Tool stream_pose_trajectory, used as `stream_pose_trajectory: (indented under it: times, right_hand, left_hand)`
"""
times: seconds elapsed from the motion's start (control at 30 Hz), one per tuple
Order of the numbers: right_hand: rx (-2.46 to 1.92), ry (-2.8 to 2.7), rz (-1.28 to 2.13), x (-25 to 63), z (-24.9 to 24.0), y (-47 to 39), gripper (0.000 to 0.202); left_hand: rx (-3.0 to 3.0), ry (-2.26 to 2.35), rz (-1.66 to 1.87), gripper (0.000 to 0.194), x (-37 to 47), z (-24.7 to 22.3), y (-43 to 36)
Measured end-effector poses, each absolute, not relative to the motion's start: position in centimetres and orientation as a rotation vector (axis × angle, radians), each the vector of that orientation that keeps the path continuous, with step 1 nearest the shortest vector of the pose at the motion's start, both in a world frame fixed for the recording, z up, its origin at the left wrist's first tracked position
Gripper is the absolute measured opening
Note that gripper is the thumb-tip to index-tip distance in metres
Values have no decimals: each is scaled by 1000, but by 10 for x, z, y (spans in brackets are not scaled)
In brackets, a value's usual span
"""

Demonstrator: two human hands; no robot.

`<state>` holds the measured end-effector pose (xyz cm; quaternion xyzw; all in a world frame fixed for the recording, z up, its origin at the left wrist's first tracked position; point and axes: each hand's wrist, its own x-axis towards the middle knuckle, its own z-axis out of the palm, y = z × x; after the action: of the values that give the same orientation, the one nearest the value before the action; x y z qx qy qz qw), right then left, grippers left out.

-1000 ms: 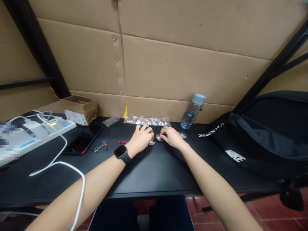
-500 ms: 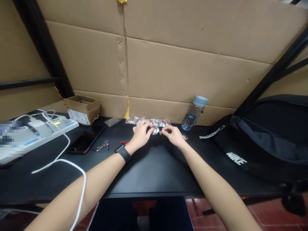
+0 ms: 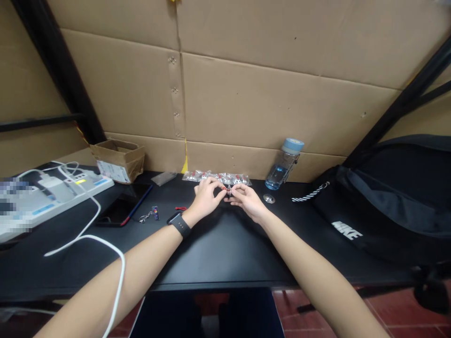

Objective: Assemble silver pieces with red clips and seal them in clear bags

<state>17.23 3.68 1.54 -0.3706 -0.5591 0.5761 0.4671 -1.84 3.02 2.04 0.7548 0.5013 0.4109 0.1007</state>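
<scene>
Between my two hands is a small shiny disc with red parts [image 3: 229,191], seen nearly edge-on. My left hand [image 3: 208,196] pinches its left side with thumb and forefinger. The fingertips of my right hand [image 3: 247,201] close on its right side, partly covering it. Just behind my hands lies a row of clear packets [image 3: 243,179] with red and silver pieces inside. A round silver disc [image 3: 268,198] rests on the black table to the right of my right hand. A red cord piece [image 3: 181,208] lies left of my left hand.
On the left are a white power strip [image 3: 52,204] with cables, a cardboard box [image 3: 121,159], a dark tablet [image 3: 123,206], a keychain [image 3: 155,213] and a plastic bag [image 3: 164,178]. A bottle [image 3: 282,166] and a black backpack [image 3: 380,206] stand on the right.
My right hand has moved left to meet the disc at my left hand. The disc has turned from face-up to nearly edge-on. The disc on the table at right is now uncovered.
</scene>
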Motion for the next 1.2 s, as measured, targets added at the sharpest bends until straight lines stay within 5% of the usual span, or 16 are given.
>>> stream_pose_trajectory:
  times: [0.3,0.77,1.03,1.2]
  right_hand:
    - [-946,-2094,770,186,8,46,20]
    - [-839,-2224,754,195,26,41,19]
    - [-776,-2299,643,190,22,41,30]
    - [-741,-2308,615,184,16,42,37]
  left_hand:
    - [2423,1533,838,11,-24,7,36]
    - [2526,1442,647,13,-43,22,46]
    - [2061,2427,1021,36,-150,42,78]
    - [1941,2492,838,41,-179,31,86]
